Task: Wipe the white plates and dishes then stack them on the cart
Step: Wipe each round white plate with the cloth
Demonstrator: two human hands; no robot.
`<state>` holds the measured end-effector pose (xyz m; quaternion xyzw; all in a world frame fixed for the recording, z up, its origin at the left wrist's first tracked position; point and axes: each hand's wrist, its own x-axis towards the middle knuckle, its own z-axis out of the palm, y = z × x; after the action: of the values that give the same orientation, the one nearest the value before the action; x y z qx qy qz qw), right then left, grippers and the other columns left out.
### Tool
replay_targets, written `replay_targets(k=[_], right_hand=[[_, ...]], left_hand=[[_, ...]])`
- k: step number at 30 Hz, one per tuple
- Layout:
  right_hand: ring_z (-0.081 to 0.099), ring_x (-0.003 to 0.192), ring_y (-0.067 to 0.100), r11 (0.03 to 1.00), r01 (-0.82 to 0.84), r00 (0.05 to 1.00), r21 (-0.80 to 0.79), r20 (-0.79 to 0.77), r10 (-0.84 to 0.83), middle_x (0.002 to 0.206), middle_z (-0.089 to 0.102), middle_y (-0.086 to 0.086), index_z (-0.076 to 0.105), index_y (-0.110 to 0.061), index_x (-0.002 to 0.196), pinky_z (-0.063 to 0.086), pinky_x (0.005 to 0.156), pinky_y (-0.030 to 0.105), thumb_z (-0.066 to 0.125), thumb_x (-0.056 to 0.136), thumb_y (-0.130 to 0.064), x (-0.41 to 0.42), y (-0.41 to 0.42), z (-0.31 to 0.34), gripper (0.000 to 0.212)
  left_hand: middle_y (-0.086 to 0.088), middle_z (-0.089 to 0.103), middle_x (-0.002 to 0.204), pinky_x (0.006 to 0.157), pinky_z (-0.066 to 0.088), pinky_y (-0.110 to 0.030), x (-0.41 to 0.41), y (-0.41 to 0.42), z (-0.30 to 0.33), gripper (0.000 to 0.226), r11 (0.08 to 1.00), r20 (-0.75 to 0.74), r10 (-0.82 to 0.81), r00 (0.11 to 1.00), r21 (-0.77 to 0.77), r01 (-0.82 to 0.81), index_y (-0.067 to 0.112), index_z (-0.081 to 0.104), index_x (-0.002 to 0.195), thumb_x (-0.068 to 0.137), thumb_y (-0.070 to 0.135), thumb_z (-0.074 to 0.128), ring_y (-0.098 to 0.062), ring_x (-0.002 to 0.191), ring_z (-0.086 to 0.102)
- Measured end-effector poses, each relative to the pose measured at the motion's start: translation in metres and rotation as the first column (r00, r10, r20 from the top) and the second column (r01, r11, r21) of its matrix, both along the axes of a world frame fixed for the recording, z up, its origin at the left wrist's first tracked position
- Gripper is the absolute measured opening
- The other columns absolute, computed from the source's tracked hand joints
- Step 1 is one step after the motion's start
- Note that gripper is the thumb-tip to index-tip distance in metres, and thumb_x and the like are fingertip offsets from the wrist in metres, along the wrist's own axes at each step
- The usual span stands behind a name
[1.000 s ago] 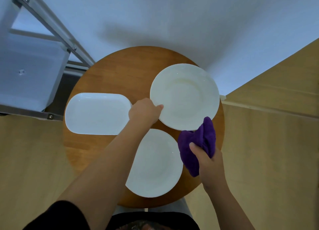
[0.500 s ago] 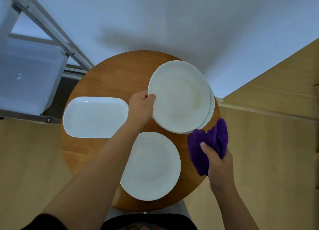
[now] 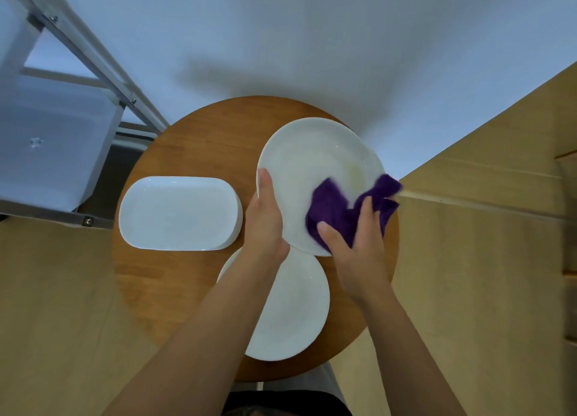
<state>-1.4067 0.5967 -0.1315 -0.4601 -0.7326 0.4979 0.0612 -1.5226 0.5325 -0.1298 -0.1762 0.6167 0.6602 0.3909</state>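
Purple cloth [image 3: 340,215], bunched in the right hand [image 3: 359,247], rubbed the lifted plate [image 3: 315,172]; the left hand [image 3: 265,219] merely pinched its rim, so hard scrubbing could tip it loose.

The cloth [image 3: 340,215] is motion-blurred at its far tips. The left forearm hides part of the near plate [image 3: 296,309]. The cart [image 3: 53,140] runs off the left edge.
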Motion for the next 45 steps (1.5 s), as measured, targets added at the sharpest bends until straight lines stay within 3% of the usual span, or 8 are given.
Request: replay_targets(k=[3,7,14,19,28,36,41,45], right_hand=[[0.008,0.145,0.023,0.984,-0.009,0.973,0.180,0.228,-0.033,0.158,0.010,0.002,-0.002,-0.017,0.151,0.005,0.117,0.044,0.043,0.090,-0.058,-0.017,-0.011,-0.006,0.086],[-0.001,0.146,0.023,0.881,0.085,0.933,0.465,0.274,-0.235,0.159,0.000,0.009,-0.004,-0.007,0.150,-0.005,0.115,0.036,0.036,0.092,-0.055,-0.032,-0.027,-0.007,0.085],[0.011,0.146,0.025,0.833,0.001,0.995,0.553,0.086,-0.058,0.157,0.017,0.008,0.015,-0.010,0.150,0.003,0.116,0.035,0.039,0.082,-0.048,-0.051,-0.050,0.007,0.082],[0.046,0.130,0.025,0.808,-0.050,0.967,0.586,-0.175,0.186,0.136,0.054,0.010,0.052,-0.007,0.132,0.031,0.111,0.044,0.058,0.082,-0.029,-0.068,-0.088,0.030,0.056],[0.054,0.105,-0.008,0.925,-0.278,0.874,0.260,-0.330,0.356,0.101,0.068,-0.013,0.073,-0.013,0.095,0.039,0.100,0.027,0.061,0.071,-0.006,-0.042,-0.155,0.023,0.027],[0.056,0.075,0.000,0.870,-0.441,0.897,0.221,0.075,0.436,0.083,0.069,-0.014,0.075,-0.021,0.087,0.037,0.071,0.004,0.064,0.075,-0.015,-0.009,-0.132,0.018,0.017],[0.061,0.069,-0.003,0.980,0.200,0.933,-0.013,-0.302,-0.194,0.073,0.066,-0.019,0.061,-0.041,0.085,0.044,0.052,0.007,0.059,0.080,-0.012,-0.034,-0.118,0.048,0.029],[0.028,0.129,-0.013,0.876,-0.448,0.883,0.179,-0.069,0.465,0.140,0.032,-0.035,0.043,-0.046,0.131,0.030,0.106,0.016,0.050,0.080,-0.050,-0.041,-0.155,0.056,0.051]], left_hand=[[0.009,0.073,0.088,0.056,0.057,-0.032,0.012,-0.013,0.012,0.038,0.999,-0.020,0.013,1.000,0.037,-0.012,0.044,0.057,0.105,0.086,0.067,0.033,-0.013,0.079,0.071],[0.008,0.071,0.099,0.068,0.059,-0.040,0.027,-0.034,0.027,0.056,0.999,0.018,-0.002,1.000,0.049,0.001,0.048,0.058,0.109,0.065,0.077,0.038,-0.020,0.093,0.068],[0.012,0.071,0.097,0.063,0.058,-0.029,0.025,-0.074,0.038,0.056,0.987,-0.047,-0.157,0.986,0.021,0.158,0.051,0.058,0.108,0.063,0.076,0.036,-0.017,0.095,0.067],[0.024,0.069,0.093,0.077,0.055,-0.022,0.012,-0.095,0.048,0.033,0.969,-0.149,-0.233,0.961,0.046,0.242,0.062,0.063,0.083,0.069,0.072,0.035,0.000,0.093,0.065],[0.008,0.073,0.073,0.053,0.056,-0.026,-0.023,-0.142,0.046,0.040,0.992,-0.066,-0.046,0.997,0.111,0.053,0.036,0.062,0.089,0.068,0.066,0.049,-0.011,0.073,0.071],[0.008,0.071,0.100,0.085,0.054,-0.050,-0.039,-0.166,0.042,0.027,0.977,-0.038,-0.184,0.982,0.098,0.187,0.056,0.064,0.086,0.091,0.061,0.038,-0.024,0.104,0.063],[0.005,0.066,0.112,0.087,0.053,-0.051,-0.041,-0.173,0.036,0.027,0.985,0.027,-0.163,0.986,0.055,0.162,0.053,0.057,0.100,0.088,0.066,0.037,-0.025,0.106,0.061],[-0.001,0.074,0.093,0.072,0.059,-0.040,-0.047,-0.177,0.038,0.040,0.982,0.124,-0.162,0.979,0.115,0.148,0.041,0.068,0.090,0.085,0.067,0.038,-0.025,0.088,0.071]])
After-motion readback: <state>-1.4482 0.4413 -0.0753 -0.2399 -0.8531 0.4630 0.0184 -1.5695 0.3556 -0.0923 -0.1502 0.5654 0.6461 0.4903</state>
